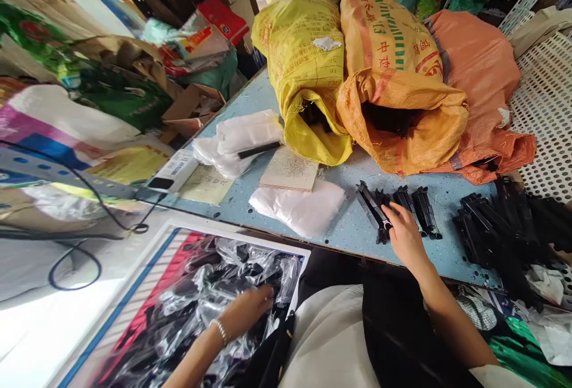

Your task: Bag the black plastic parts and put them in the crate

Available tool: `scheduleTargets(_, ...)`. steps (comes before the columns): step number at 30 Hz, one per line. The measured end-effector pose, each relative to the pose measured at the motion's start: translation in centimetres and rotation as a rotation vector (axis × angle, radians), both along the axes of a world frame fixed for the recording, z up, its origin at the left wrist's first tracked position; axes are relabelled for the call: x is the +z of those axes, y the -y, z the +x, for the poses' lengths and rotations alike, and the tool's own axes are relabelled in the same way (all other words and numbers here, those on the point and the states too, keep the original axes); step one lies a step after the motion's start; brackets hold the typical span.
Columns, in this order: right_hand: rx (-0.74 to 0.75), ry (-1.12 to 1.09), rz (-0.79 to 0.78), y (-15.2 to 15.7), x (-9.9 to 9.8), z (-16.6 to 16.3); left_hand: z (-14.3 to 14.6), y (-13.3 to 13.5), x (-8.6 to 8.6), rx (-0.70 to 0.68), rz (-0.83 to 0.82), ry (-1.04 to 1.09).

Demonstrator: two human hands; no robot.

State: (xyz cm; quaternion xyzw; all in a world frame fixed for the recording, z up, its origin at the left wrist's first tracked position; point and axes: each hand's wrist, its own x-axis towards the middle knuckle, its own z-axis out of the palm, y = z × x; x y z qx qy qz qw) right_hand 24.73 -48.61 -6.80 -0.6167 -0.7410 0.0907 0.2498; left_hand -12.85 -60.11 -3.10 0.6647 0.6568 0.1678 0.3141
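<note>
My right hand [407, 236] is at the blue worktable [348, 239], its fingers closed on the near end of a long black plastic part [372, 204] with a shiny strip along it. Another black part lies partly beneath that one. Just right of my fingers are two similar black parts [426, 212], side by side. Over a white-rimmed bin [172, 224] at lower left is my left hand [250, 312], smeared by motion, so its fingers are unclear. Below it, clear plastic bags with black parts inside [196, 310] fill the bin.
A heap of black parts [496, 227] covers the table's right end. Yellow [299, 48], orange [393, 36] and salmon [478, 72] woven sacks lie behind. White plastic bags [297, 206] and a small board [289, 168] sit mid-table. A cable [96, 197] hangs at left.
</note>
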Motion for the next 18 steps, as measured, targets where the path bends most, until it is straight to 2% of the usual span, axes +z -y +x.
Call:
scheduleTargets(1,0.000,0.055,0.013,0.0,0.1,-0.6,0.5,-3.1,-1.5,-0.112,-0.036,0.039)
scheduleTargets(2,0.000,0.104,0.016,0.0,0.2,-1.2,1.2,-6.1,-2.9,-0.173,0.003,0.080)
scheduleTargets(5,-0.006,0.216,-0.004,-0.1,0.0,-2.6,5.0,-13.5,-5.8,-0.170,0.293,0.084)
scheduleTargets(7,0.002,0.238,-0.011,-0.2,0.0,-2.8,7.4,-16.3,-6.5,-0.176,0.383,-0.008)
scheduleTargets(10,0.071,0.169,0.023,-0.6,0.2,-2.8,8.8,-18.3,-6.9,-0.202,0.330,-0.021)
scheduleTargets(13,0.137,0.092,0.081,-2.1,0.1,-4.1,7.8,-19.0,-7.0,-0.233,0.255,0.071)
scheduleTargets(15,0.128,0.069,0.082,-3.9,-0.3,-5.6,6.8,-19.3,-7.0,-0.215,0.240,0.102)
scheduleTargets(18,0.032,0.018,-0.029,-6.9,-0.8,-7.3,6.0,-19.5,-6.6,-0.142,0.208,0.207)
